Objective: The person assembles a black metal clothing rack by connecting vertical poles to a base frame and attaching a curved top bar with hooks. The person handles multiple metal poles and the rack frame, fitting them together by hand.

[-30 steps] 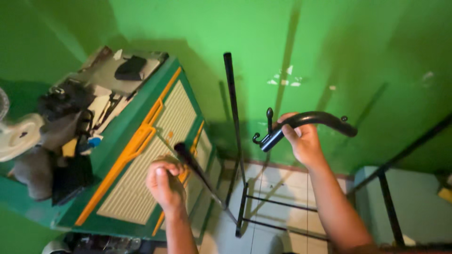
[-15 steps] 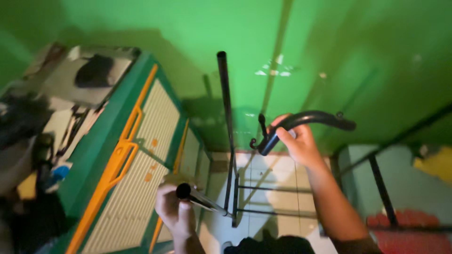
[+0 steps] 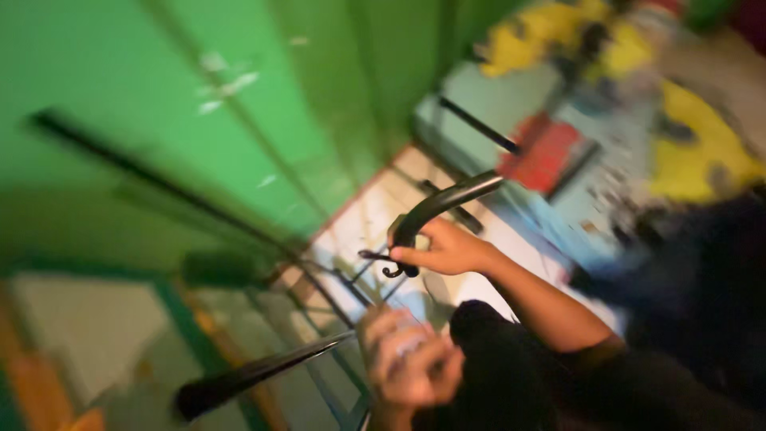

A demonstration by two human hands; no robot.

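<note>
The view is tilted and smeared by blur, so fine detail is lost. The right hand (image 3: 447,249) sits near the middle of the scene, its grip clamped around the lower end of a curved black metal bar (image 3: 444,203). The bar arcs up and to the right from the fist, and a small hook-shaped end (image 3: 391,270) shows just below the fingers. The left hand (image 3: 408,365) is nearer, low in the scene, its grip closed around something pale that is too blurred to name. A long dark rod (image 3: 255,373) runs from this hand down to the left, ending in a thicker dark tip. Between and behind the 2 hands stands a thin black metal frame (image 3: 319,281) on a pale tiled floor (image 3: 375,215). A green wall (image 3: 199,104) fills the far left. A green and orange cabinet (image 3: 96,351) lies at the near left.
</note>
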